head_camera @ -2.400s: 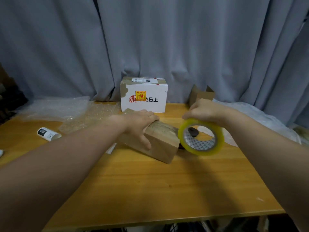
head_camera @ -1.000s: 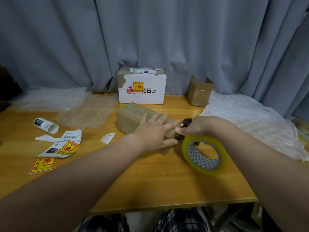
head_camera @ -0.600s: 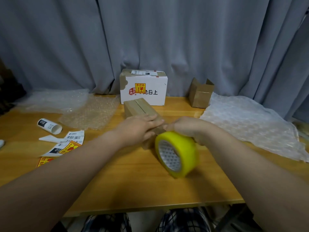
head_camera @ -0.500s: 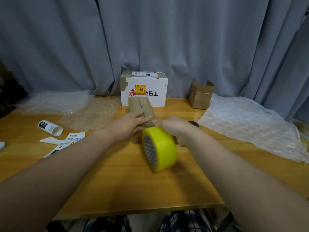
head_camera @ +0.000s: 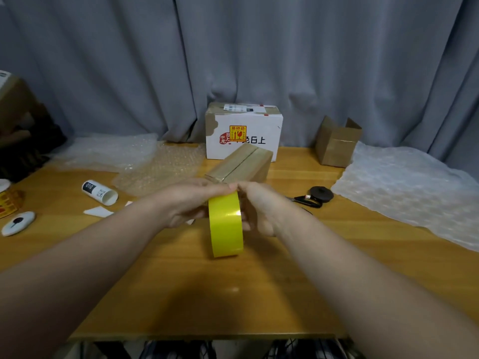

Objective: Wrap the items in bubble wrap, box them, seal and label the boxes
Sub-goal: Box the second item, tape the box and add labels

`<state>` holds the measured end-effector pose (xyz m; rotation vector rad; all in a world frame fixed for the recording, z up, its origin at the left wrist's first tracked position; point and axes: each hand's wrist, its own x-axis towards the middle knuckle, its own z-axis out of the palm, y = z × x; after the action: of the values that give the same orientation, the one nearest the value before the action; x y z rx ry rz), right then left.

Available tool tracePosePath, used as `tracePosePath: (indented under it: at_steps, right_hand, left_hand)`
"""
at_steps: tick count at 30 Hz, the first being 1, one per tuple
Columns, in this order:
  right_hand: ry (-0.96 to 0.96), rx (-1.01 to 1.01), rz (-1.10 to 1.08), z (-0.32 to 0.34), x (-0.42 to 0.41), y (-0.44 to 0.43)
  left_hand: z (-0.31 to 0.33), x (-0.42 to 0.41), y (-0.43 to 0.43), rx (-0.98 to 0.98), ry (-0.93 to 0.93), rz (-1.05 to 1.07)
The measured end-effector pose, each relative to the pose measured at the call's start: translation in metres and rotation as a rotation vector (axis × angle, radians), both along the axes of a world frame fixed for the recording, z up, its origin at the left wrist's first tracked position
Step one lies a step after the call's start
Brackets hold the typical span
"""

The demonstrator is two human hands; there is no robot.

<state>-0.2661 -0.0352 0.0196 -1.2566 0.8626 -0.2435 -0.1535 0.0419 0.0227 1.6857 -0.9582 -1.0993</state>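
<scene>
Your left hand (head_camera: 186,203), now off the taped brown cardboard box (head_camera: 243,164), is joining your right hand (head_camera: 259,208); both are clamping fingers round the yellow tape roll (head_camera: 226,226), probably freeing its end for sealing.

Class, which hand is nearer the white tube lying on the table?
Left. The left hand is to the right of the tube, on the tape roll's left side; the right hand is beyond the roll, farther right.

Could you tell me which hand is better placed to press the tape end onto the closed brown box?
Probably the left hand: its fingertips lie atop the tape roll, just before the near end of the box, while the right hand grips the roll's right side.
</scene>
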Motion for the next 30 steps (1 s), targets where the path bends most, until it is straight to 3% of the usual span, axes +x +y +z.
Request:
tracePosePath:
  at_steps: [2, 3, 6, 7, 9, 12, 14, 18, 22, 25, 28, 30]
  right_hand:
    - [0.072, -0.102, 0.028, -0.002, -0.007, -0.014]
    - [0.128, -0.271, -0.013, -0.005, -0.010, -0.024]
    - [0.265, -1.093, -0.223, -0.007, -0.012, -0.057]
    - [0.214, -1.282, -0.186, -0.006, -0.010, -0.066]
    - [0.122, -1.452, 0.114, -0.003, -0.001, -0.082]
    - [0.253, -1.407, 0.512, -0.003, 0.015, -0.091]
    - [0.348, -1.366, 0.573, -0.008, 0.024, -0.093]
    - [0.504, -1.439, 0.479, -0.014, 0.033, -0.093]
    - [0.646, -1.479, 0.320, -0.011, 0.032, -0.094]
    - [0.559, -1.451, 0.201, -0.011, 0.039, -0.095]
    - [0.405, -1.299, 0.141, -0.011, 0.047, -0.096]
    - [0.467, -1.312, 0.159, -0.014, 0.052, -0.095]
  left_hand:
    - [0.003, 0.005, -0.004, -0.011, 0.046, 0.055]
    - [0.005, 0.008, -0.007, -0.007, 0.076, 0.068]
    - [0.008, 0.012, -0.016, 0.032, 0.063, 0.088]
    - [0.009, 0.011, -0.018, 0.043, 0.029, 0.089]
    - [0.008, 0.007, -0.022, 0.053, -0.026, 0.091]
    - [0.003, 0.003, -0.023, 0.020, -0.071, 0.077]
    - [0.002, -0.002, -0.019, -0.004, -0.179, 0.026]
    - [0.006, -0.001, -0.018, 0.010, -0.294, 0.082]
    - [0.017, 0.023, -0.019, 0.025, -0.541, 0.219]
    - [0.015, 0.036, -0.014, -0.058, -0.626, 0.147]
    - [0.008, 0.039, -0.017, -0.054, -0.802, 0.058]
    - [0.005, 0.038, -0.019, -0.048, -0.842, 0.048]
